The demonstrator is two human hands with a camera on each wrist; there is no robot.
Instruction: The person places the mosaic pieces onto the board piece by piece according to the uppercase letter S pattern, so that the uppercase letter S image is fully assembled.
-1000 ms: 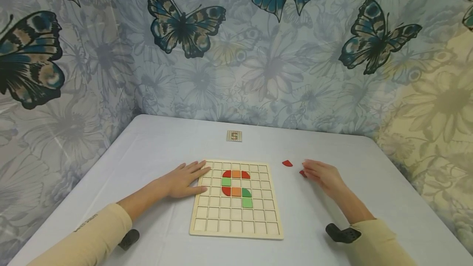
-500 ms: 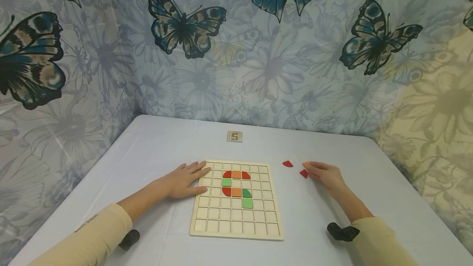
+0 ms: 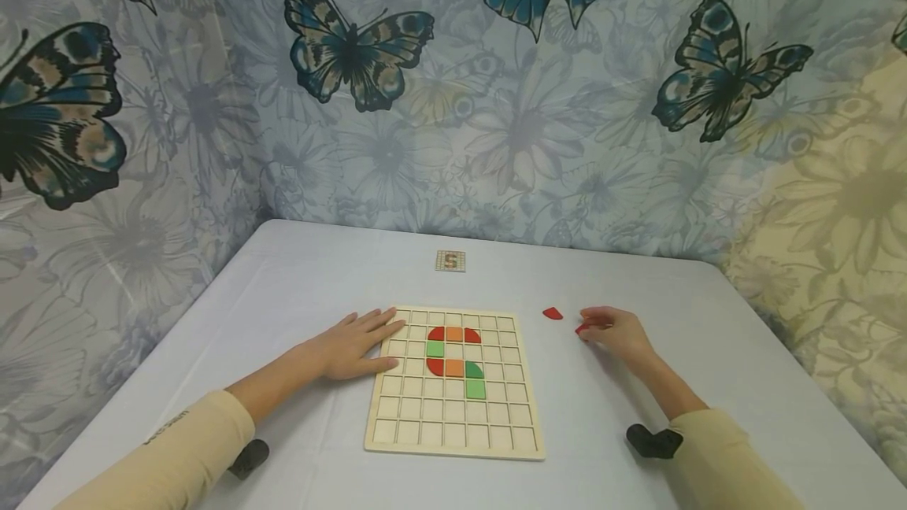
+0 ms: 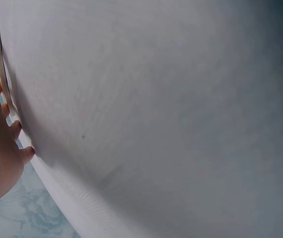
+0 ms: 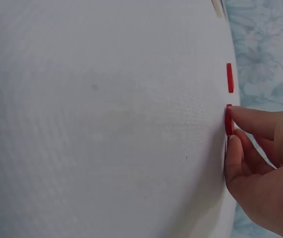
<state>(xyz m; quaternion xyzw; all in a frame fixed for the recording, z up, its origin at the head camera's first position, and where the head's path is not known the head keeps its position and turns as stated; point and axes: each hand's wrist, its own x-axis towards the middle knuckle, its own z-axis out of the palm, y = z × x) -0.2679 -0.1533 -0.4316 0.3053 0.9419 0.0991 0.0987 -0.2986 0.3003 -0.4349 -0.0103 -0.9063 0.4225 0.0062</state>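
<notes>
My left hand (image 3: pixel 356 349) lies flat with fingers spread, its fingertips and thumb on the left edge of a wooden grid board (image 3: pixel 453 453). In the left wrist view, the left fingers (image 4: pixel 27 153) show along the board's edge. Red, orange and green tiles form a curved figure in the grid, including a light green square (image 3: pixel 475 389) and a dark green quarter-circle (image 3: pixel 473 370). Right of the board, my right hand (image 3: pixel 618 334) pinches a red quarter-circle tile (image 5: pixel 229 120) at the tabletop between thumb and finger. Another red tile (image 3: pixel 553 313) lies just left of it.
A small pattern card (image 3: pixel 450 261) with an S-like figure lies behind the board on the white table (image 3: pixel 319 447). Black devices (image 3: pixel 653 441) sit at both wrists. A butterfly-print curtain (image 3: pixel 453 140) stands behind the table.
My right hand showed an orange tile at its fingertips half a second ago; that tile is now out of sight, and the fingers are on the nearer red tile. The left hand stays put.
</notes>
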